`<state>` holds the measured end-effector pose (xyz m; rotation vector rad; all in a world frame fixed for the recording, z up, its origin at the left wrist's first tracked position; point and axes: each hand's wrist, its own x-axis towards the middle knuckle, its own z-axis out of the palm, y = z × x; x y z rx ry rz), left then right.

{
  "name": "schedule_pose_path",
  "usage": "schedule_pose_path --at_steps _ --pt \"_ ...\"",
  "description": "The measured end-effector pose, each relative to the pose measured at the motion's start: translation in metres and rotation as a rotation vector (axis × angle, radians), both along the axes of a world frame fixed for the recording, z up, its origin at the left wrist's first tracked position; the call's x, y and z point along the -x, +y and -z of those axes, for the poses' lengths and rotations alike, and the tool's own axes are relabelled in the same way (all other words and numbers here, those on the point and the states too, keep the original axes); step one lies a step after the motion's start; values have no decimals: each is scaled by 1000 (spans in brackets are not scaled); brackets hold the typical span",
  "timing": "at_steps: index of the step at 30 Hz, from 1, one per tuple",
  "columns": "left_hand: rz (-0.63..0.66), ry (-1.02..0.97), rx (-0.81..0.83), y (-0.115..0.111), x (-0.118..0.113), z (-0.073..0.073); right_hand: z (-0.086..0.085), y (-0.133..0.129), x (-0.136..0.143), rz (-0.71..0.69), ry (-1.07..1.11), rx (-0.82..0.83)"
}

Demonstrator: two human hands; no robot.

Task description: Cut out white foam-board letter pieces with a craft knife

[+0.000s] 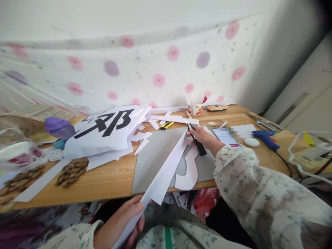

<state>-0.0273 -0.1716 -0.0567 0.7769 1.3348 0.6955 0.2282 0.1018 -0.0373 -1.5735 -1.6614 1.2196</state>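
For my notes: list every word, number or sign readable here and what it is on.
Large black character, seemingly "邓", though it lies at an angle: on the white sheet atop the paper pile.
Phone screen: blurred, unreadable.
Paper cup: red print too small to read.
Nothing else is legible.

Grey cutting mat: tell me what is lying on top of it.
On the grey cutting mat lie a long white paper strip, held by the left hand, and a curved white cutout. The right hand holds a black knife there. The mat beneath them is hidden.
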Motion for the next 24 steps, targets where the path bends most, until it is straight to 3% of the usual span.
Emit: schedule_pose_path --at_steps 7,13,24 --pt "-17 24 21 -1 0 6 9 -2 9 7 103 152" --pt "-22 38 35 -3 1 10 7 -8 15 7 148 176" --pt "38 105 42 1 2 2 8 -6 15 59 280 187"
